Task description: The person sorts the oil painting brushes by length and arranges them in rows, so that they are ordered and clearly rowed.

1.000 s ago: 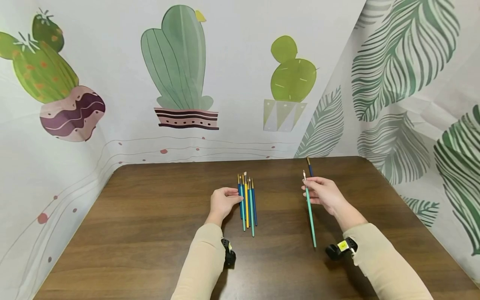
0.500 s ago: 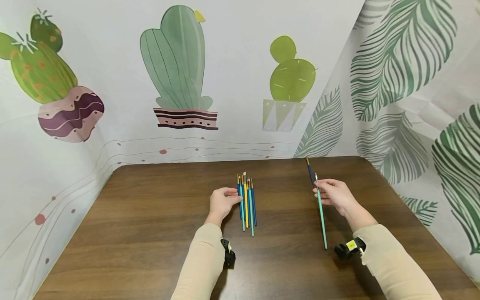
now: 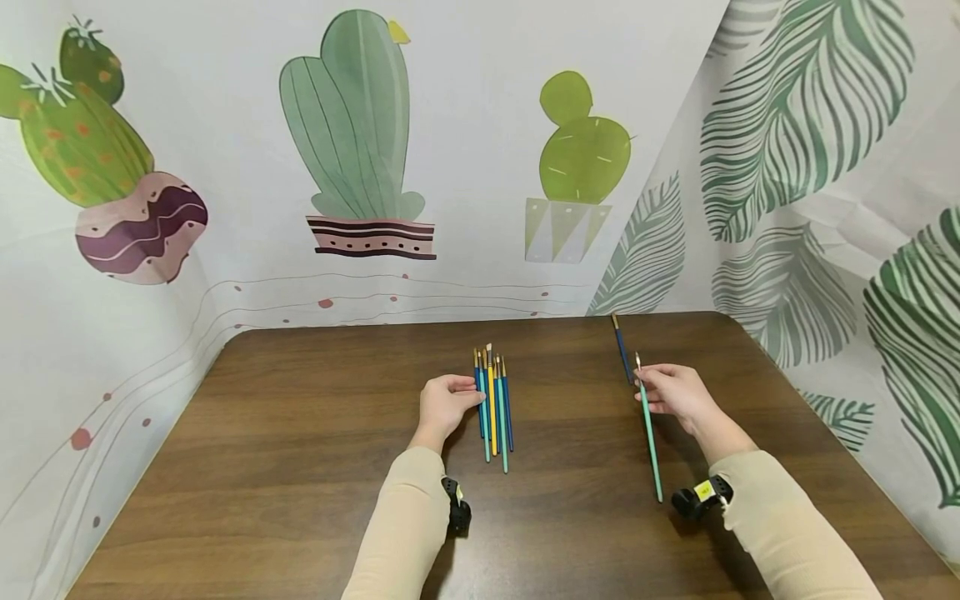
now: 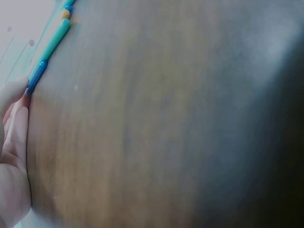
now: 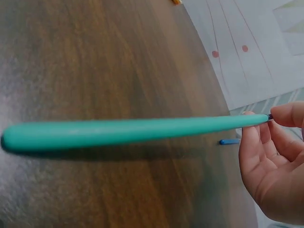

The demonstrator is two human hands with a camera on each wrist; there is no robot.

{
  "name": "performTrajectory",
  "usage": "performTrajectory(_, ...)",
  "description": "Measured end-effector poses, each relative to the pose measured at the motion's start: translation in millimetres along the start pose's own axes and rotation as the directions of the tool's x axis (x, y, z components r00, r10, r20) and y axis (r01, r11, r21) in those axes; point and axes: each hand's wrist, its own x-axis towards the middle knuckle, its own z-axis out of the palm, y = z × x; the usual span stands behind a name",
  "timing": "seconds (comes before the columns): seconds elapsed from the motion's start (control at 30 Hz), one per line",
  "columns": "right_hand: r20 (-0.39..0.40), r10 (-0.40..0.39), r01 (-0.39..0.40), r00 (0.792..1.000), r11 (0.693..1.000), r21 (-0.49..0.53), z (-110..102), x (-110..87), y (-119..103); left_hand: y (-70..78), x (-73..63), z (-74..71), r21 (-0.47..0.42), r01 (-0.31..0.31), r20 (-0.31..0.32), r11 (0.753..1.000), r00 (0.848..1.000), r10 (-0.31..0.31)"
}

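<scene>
In the head view my left hand [image 3: 447, 405] is at the left side of a bundle of several paintbrushes [image 3: 493, 421] with blue, teal and yellow handles, bristles pointing to the back. Its thumb and fingertips meet around the leftmost blue paintbrush [image 4: 37, 76], as the left wrist view shows. My right hand [image 3: 675, 393] pinches a teal paintbrush [image 3: 649, 446] near its ferrule, handle slanting toward the front. A dark blue paintbrush [image 3: 622, 348] lies just behind and left of the right fingers, its tip at the table's back edge.
The brown wooden table [image 3: 300, 467] has its back edge against a white cloth wall [image 3: 480, 167] printed with cacti and leaves. Each wrist wears a black camera, like the one on the right wrist [image 3: 702, 497].
My right hand has moved to the right and slightly nearer with the teal paintbrush, uncovering more of the dark blue paintbrush. My left hand and the bundle have stayed put.
</scene>
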Motion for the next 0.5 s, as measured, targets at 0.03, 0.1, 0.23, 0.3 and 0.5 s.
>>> performTrajectory(0.03, -0.001, 0.000, 0.000, 1.000, 1.000, -0.002, 0, 0.2, 1, -0.2, 0.1, 0.1, 0.002, -0.002, -0.001, 1.000, 1.000, 0.002)
performTrajectory(0.1, -0.005, 0.000, 0.000, 1.000, 1.000, -0.004, -1, 0.4, 2, -0.2, 0.3, 0.0, 0.006, -0.002, -0.002, 1.000, 1.000, 0.002)
performTrajectory(0.23, -0.011, 0.005, -0.005, 1.000, 1.000, -0.002, -1, 1.9, 5, -1.0, 0.6, 0.1, 0.012, -0.001, -0.003, 1.000, 1.000, 0.001)
performTrajectory(0.3, -0.011, 0.008, -0.008, 1.000, 1.000, 0.005, -1, 2.9, 7, -0.8, 0.6, 0.0, 0.009, 0.001, -0.003, 1.000, 1.000, -0.001)
performTrajectory(0.5, -0.019, -0.001, 0.001, 1.000, 1.000, 0.006, 0, 5.4, 14, -1.6, 1.4, 0.4, 0.005, -0.002, -0.004, 1.000, 1.000, 0.002)
